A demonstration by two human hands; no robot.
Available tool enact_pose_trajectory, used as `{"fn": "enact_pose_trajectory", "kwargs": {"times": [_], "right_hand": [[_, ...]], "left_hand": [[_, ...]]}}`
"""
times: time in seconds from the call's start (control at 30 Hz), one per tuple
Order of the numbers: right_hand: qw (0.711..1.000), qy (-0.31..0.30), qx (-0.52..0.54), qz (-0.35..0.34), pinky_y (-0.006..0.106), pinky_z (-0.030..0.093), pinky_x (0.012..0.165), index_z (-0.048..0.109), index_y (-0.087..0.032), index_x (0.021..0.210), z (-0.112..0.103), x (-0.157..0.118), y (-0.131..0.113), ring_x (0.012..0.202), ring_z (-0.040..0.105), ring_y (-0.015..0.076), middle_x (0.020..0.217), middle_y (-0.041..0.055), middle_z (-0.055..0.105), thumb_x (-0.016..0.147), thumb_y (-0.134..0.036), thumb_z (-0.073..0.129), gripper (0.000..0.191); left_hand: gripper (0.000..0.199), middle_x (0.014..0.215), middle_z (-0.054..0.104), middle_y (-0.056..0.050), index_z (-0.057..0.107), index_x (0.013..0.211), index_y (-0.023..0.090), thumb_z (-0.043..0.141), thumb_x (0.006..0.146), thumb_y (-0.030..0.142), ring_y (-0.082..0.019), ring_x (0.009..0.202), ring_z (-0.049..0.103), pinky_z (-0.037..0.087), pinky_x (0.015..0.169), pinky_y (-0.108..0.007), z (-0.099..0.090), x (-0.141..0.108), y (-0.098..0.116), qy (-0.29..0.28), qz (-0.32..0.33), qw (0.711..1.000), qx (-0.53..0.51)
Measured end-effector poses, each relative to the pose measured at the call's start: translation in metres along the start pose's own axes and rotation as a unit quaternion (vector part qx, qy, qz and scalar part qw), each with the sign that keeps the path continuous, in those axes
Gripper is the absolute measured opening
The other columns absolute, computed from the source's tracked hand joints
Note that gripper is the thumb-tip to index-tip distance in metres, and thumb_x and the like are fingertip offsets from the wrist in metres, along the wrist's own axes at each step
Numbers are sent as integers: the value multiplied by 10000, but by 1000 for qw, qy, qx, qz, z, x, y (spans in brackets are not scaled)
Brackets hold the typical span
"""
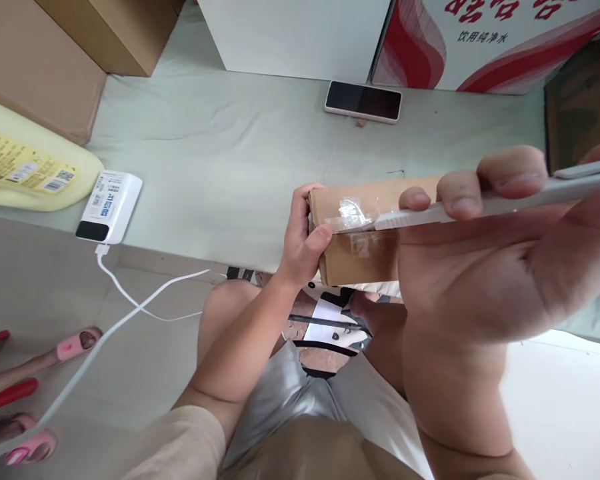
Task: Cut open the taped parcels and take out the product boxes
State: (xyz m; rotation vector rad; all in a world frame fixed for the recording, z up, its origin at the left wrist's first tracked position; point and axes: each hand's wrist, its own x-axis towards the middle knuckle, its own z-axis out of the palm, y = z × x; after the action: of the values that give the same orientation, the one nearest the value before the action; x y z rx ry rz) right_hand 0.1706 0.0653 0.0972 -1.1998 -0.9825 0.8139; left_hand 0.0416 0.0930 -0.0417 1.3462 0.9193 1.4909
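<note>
A small brown cardboard box is tilted at the front edge of the cloth-covered surface. My left hand grips its left end, with the thumb over the near side. Clear tape with a shiny glare runs along the box's seam. In my right hand, close to the camera, is a pale box cutter; the fingers are wrapped round its handle. The cutter's front end lies at the taped seam, pointing toward my left thumb. My right hand hides the right end of the box.
A phone lies behind the box, before a white box and a red-and-white carton. To the left are a yellow bottle and a white power bank with a cable. Another person's feet in pink sandals show at lower left.
</note>
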Motion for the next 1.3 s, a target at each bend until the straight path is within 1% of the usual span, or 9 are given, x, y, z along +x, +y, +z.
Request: {"fn": "enact_pose_trajectory", "kwargs": {"times": [0.07, 0.13, 0.3, 0.5, 0.63, 0.83, 0.97, 1.13, 1.3], "right_hand": [[1000, 23, 4, 9, 421, 573, 767, 628, -487, 1184, 1, -1, -1, 622, 580, 136, 866, -4, 543, 1022, -670, 78, 603], [1000, 21, -17, 4, 424, 588, 796, 609, -514, 1206, -1, -1, 2, 664, 618, 145, 838, -8, 523, 1031, -642, 81, 571], [995, -50, -35, -85, 412, 617, 843, 564, -586, 1273, -21, 3, 21, 639, 602, 133, 772, -10, 397, 1051, -540, 113, 505], [987, -68, -98, -109, 413, 609, 827, 473, -589, 1412, -33, 5, 27, 689, 617, 160, 802, -1, 421, 984, -749, 130, 572], [990, -72, -66, -100, 385, 606, 780, 528, -604, 1346, -34, 4, 24, 643, 589, 145, 763, -13, 406, 976, -779, 205, 522], [993, -73, 25, -85, 316, 577, 745, 638, -636, 1078, -31, 3, 25, 583, 508, 103, 726, -25, 347, 986, -758, 318, 354], [992, -71, 38, -101, 291, 538, 701, 630, -614, 1103, -21, -1, 21, 562, 446, 110, 730, -24, 323, 980, -750, 364, 322], [989, -77, 78, -95, 278, 436, 576, 618, -556, 1060, -9, -7, 10, 490, 310, 127, 661, -29, 248, 1009, -680, 401, 255], [964, -114, 191, -146, 280, 356, 479, 611, -427, 958, -5, -8, 6, 453, 233, 131, 591, -40, 195, 1044, -568, 436, 240]], "left_hand": [[638, 999, 538, -40, 524, 1206, 294, 612, 818, 793, -213, 855, 575, 503, 801, -369, -1, 0, 1, -26, -13, 999, -21], [633, 1006, 535, -40, 520, 1207, 287, 630, 820, 775, -213, 866, 572, 501, 814, -371, -1, -1, 2, -39, -21, 998, -35], [613, 1004, 540, -42, 526, 1196, 277, 621, 836, 764, -211, 869, 573, 509, 811, -372, -1, -1, 3, -36, -10, 999, -34], [628, 1013, 532, -39, 529, 1191, 282, 652, 811, 768, -211, 882, 560, 497, 820, -367, -1, 0, 3, -33, -20, 998, -49], [613, 1004, 522, -33, 525, 1192, 286, 658, 820, 754, -203, 870, 558, 495, 815, -359, -1, 0, 2, -39, -17, 997, -61], [593, 1022, 514, -29, 509, 1216, 295, 627, 853, 748, -196, 899, 561, 498, 819, -340, 0, 0, -2, -45, 10, 998, -52], [581, 1025, 508, -29, 487, 1240, 308, 588, 877, 750, -197, 892, 557, 497, 812, -340, -1, -1, -3, -54, 15, 998, -37], [600, 1026, 514, -33, 501, 1234, 307, 597, 859, 765, -192, 875, 561, 501, 786, -327, -1, 0, -4, -43, 20, 998, -30], [598, 1028, 526, -37, 509, 1221, 300, 606, 854, 762, -196, 876, 573, 509, 788, -329, -1, 1, -3, -44, 19, 998, -25]]}}
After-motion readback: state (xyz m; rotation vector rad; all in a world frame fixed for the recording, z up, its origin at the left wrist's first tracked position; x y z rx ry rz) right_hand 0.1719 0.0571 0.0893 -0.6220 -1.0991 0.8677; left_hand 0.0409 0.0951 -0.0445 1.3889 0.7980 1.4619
